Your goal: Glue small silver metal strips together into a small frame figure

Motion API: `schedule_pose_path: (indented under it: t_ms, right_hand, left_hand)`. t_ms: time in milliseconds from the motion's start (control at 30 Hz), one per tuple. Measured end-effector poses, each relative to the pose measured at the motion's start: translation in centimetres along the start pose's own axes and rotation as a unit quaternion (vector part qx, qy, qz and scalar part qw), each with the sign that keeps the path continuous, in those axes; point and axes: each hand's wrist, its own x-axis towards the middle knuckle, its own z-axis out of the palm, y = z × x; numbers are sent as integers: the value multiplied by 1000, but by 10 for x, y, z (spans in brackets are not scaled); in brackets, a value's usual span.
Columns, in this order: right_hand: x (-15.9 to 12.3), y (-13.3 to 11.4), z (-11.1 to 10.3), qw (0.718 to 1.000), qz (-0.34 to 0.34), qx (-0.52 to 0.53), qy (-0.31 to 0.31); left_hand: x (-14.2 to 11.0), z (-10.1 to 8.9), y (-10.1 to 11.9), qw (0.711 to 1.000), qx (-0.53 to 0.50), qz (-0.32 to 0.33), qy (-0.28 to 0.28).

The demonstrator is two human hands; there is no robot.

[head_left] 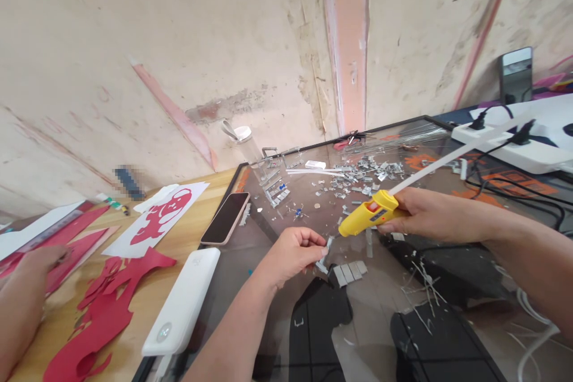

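My right hand (425, 213) is wrapped round a yellow glue gun (367, 215) with a white glue stick (452, 158) poking out of its back. The gun's nozzle points left and down toward a small silver metal piece (326, 248). My left hand (293, 253) pinches that piece just above the glass sheet (277, 233). A short row of joined silver pieces (349, 271) lies on the glass right below the nozzle.
Several loose metal clips (362, 176) litter the glass farther back, by a clear bottle (246, 140). A phone (225, 218) and white power bank (181, 304) lie left. Red paper cutouts (107, 304) cover the wooden table, where another person's hand (27, 286) rests. A power strip (510, 146) with cables sits right.
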Motion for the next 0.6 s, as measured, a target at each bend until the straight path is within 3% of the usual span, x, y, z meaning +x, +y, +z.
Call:
schedule_pose_path:
  t_ms: [333,467,600]
  right_hand:
    - [4,-1,5,999,-7,40,1]
    - [-2,1,-4,999,-9,35,-3]
    - [-18,12,-27,993,75,-82,47]
  left_hand:
    - [-2,2,4,1000,-7,-3,3]
    - [-1,0,2,1000,-9,4,14]
    - [-1,-1,2,1000,-11,3,22]
